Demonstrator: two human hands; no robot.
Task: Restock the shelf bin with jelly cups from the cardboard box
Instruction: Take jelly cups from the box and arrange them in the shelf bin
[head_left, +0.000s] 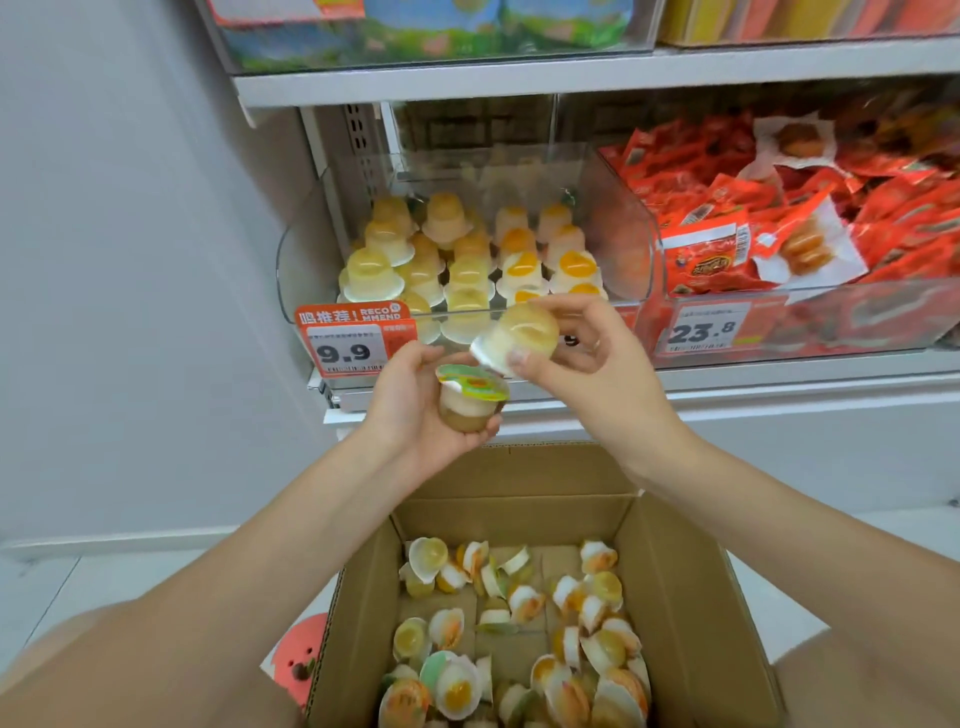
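Holding one jelly cup each, both hands hover between the cardboard box (691, 597) and the shelf bin (311, 260). The left hand (415, 410) cradles a cup (470, 400) upright, foil lid on top, fingers curled under its base. The right hand (576, 358) pinches a second cup (522, 332) by its rim between thumb and fingers, tilted with the dome toward the bin; this orientation probably prepares it for placement lid-down, matching the stocked cups.

The clear bin sits at the left end of the shelf, its front wall low enough to allow access from above. Stocked cups (467, 260) stand inverted in rows running front to back: pale yellow toward the left wall, orange-centred toward the right wall. Rows at the bin's front edge look partly unfilled, so the task is judged ongoing.

The box stands open on the floor directly below the shelf, keeping reach short. Loose cups (519, 639) lie scattered on its bottom in mixed orientations, with bare cardboard between them.

A price tag (348, 345) reading 9.9 hangs on the bin's front left corner. Red snack packets (779, 228) fill the adjacent bin.
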